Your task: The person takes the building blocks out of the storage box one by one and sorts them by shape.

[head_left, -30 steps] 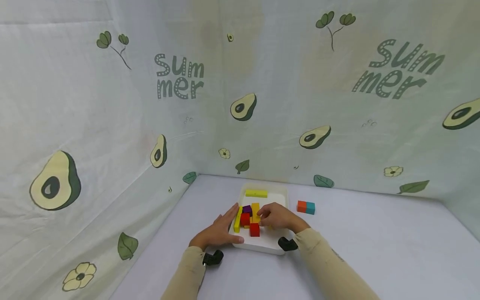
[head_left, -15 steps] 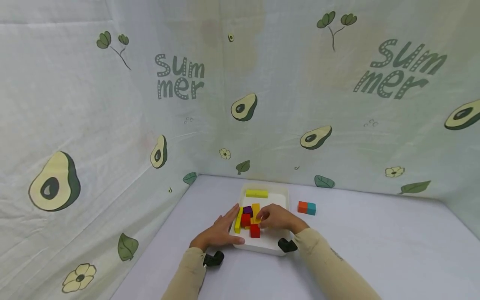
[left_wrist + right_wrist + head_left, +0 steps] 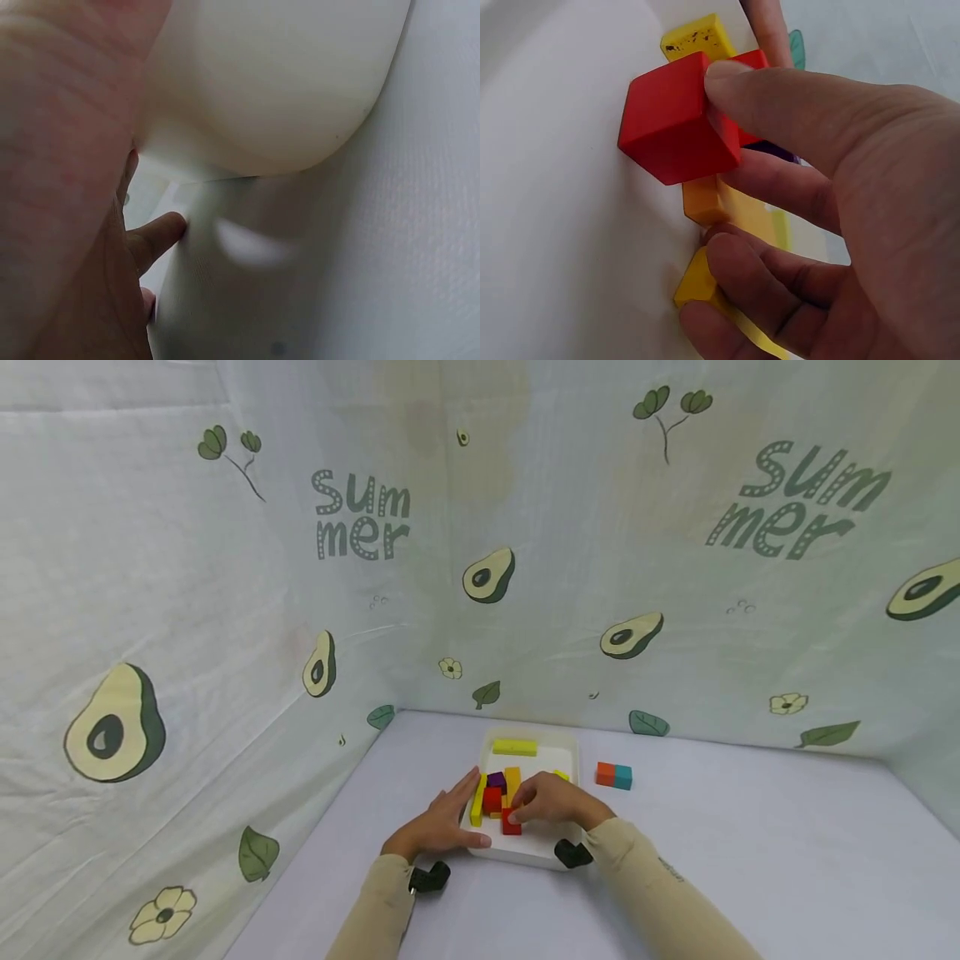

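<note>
one red cube [image 3: 664, 124] is pinched by the right hand [image 3: 551, 799]; the straight-fingered left hand [image 3: 433, 828], gripping nothing, flanks the tray [image 3: 517, 858], probably steadying it

**Smooth plastic, matt weave**

The white tray [image 3: 262, 90] looks like smooth plastic. The red cube [image 3: 667, 112] has a smooth, satin-like finish; the yellow bar [image 3: 697, 41] near the tray's left edge is flecked black. A fine matt texture covers the counter [image 3: 427, 240], and creased matt cloth [image 3: 547, 510] hangs along its far edge.
</note>
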`<state>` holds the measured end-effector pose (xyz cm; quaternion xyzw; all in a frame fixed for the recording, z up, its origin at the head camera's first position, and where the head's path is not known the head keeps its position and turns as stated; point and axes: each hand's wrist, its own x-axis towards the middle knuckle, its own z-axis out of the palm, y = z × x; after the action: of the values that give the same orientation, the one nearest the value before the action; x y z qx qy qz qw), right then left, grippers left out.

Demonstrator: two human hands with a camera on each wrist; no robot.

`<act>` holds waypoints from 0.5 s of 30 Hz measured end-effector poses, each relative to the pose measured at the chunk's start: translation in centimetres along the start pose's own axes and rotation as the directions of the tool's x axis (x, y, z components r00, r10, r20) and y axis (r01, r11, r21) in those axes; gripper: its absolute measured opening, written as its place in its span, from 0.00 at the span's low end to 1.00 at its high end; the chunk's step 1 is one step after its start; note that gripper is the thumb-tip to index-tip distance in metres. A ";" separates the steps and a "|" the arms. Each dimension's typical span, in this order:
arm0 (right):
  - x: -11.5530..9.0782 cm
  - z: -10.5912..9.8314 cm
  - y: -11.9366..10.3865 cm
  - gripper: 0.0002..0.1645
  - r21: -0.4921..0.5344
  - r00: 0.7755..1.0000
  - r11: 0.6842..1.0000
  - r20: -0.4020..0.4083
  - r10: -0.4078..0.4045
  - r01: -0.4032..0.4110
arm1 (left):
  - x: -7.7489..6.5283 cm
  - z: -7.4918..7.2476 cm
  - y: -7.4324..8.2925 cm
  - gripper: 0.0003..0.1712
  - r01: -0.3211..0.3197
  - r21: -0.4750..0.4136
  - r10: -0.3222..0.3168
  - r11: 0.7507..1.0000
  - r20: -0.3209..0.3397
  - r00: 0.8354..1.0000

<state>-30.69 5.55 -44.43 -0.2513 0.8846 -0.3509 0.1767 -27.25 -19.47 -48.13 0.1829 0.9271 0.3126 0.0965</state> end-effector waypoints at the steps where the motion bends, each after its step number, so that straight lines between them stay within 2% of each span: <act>1: -0.1 0.1 0.0 0.11 -0.001 1.000 1.000 0.001 0.001 -0.001 | -0.1 0.0 0.0 0.68 -0.002 -0.001 0.002 1.000 0.001 1.000; 15: -0.5 0.0 0.0 0.14 -0.044 1.000 0.999 -0.012 -0.022 0.021 | -0.1 0.1 -0.2 0.67 -0.009 0.011 0.009 1.000 -0.002 1.000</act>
<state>-30.28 5.83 -44.37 -0.2624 0.8904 -0.3350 0.1617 -27.18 -19.56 -48.34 0.1875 0.9281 0.3080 0.0930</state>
